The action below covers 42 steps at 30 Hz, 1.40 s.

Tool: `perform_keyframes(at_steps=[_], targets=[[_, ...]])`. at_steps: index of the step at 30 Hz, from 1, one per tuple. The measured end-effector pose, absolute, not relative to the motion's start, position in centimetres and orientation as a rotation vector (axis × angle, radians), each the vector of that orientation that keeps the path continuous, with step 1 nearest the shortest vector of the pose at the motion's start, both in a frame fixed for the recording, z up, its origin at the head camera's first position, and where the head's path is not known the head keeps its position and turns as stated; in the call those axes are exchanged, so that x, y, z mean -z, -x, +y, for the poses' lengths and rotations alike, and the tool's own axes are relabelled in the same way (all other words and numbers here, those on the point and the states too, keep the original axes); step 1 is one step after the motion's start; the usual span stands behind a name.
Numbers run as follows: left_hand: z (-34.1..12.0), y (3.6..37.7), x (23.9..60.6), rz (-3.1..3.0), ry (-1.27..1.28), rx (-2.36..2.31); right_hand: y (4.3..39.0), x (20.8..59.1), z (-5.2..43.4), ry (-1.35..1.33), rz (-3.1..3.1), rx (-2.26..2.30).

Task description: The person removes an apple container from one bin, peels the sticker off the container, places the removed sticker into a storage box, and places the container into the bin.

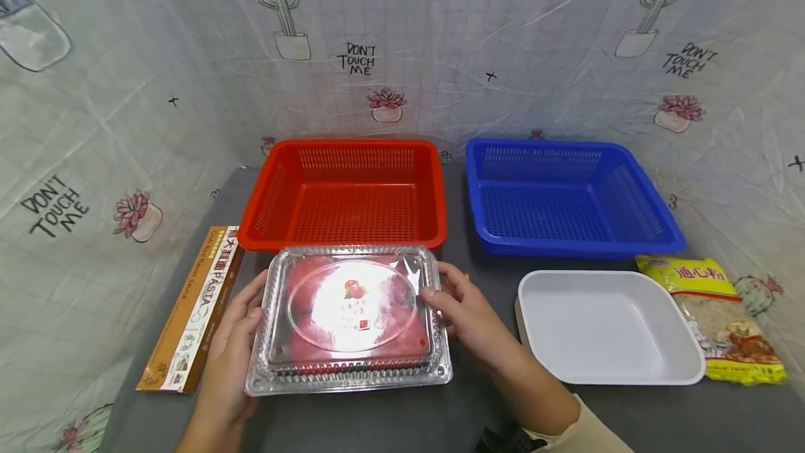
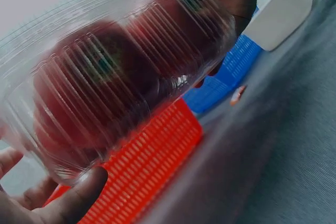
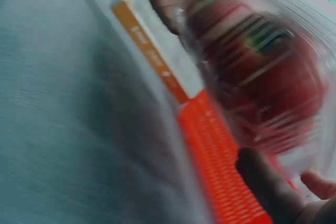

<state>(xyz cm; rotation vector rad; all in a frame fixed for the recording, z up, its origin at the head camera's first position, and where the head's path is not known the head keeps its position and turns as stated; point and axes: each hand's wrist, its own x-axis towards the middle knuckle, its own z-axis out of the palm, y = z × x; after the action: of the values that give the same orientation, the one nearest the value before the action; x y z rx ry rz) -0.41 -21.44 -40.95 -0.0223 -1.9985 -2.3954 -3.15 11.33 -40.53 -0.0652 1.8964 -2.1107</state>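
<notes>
A clear plastic clamshell box (image 1: 358,369) of red tomatoes (image 2: 100,82) is held up between both hands, in front of the red basket. Its lid, printed with a red fruit and an oval, faces up and catches glare. My left hand (image 1: 233,348) grips the left end, with the thumb along the side. At the right end, my right hand (image 1: 468,313) holds on with its thumb on the lid's edge and fingers underneath. Both wrist views show ribbed walls and green stem ends on the tomatoes through the plastic.
Behind the box stand a red basket (image 1: 342,245) and a blue basket (image 1: 566,247). A white tray (image 1: 610,327) sits at right beside a yellow pasta bag (image 1: 723,320). An orange pasta box (image 1: 191,310) lies at left. A small orange piece (image 2: 238,95) is on the grey table.
</notes>
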Motion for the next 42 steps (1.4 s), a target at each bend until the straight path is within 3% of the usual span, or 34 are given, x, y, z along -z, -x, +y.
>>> perform_keyframes(at_steps=[11,21,42], targets=[[-21.5,0.0,43.7,-2.088,-0.060,2.326,2.6,44.5,9.6,-0.118,2.149,2.181],[-22.7,-0.4,44.9,-2.106,-0.107,2.349,3.4,45.0,10.3,0.125,2.207,1.964],[-23.0,0.4,44.7,-2.465,-0.095,2.177,4.2,44.7,11.2,0.016,2.031,1.867]])
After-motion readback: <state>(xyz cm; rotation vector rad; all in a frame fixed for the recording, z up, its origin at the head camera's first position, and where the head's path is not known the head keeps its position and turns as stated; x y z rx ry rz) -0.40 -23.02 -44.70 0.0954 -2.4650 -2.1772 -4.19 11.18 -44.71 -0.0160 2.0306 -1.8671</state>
